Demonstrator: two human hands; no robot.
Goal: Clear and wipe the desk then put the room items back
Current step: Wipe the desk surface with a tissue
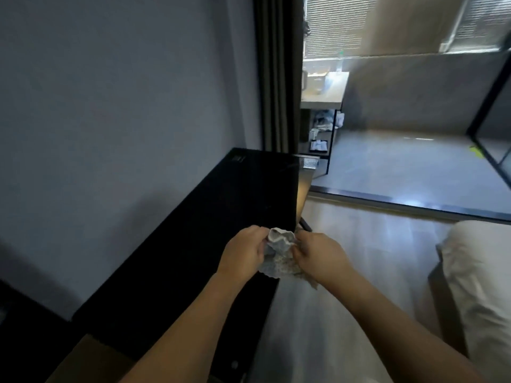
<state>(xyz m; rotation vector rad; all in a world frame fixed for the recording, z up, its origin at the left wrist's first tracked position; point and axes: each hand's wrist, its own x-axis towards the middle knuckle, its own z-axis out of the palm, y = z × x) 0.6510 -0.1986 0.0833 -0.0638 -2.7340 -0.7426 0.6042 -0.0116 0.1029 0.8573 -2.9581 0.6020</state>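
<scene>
Cloth (279,254), crumpled and pale, is held above the desk's (193,244) right edge, gripped on either side by the left hand (243,251) and right hand (320,255), fingers curled into it, both forearms reaching forward. Right of them lies a bed (481,272). Farther off, past a dark curtain (279,78), a cluttered shelf unit (323,106) stands by the window.

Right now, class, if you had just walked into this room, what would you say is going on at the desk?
A person stands at a black desk set against the wall, holding a crumpled grey cloth in both hands. The left hand and right hand each grip it just above the desk's front edge, as if bunching or folding it. The desk top in view looks bare. A bed sits to the right.
</scene>
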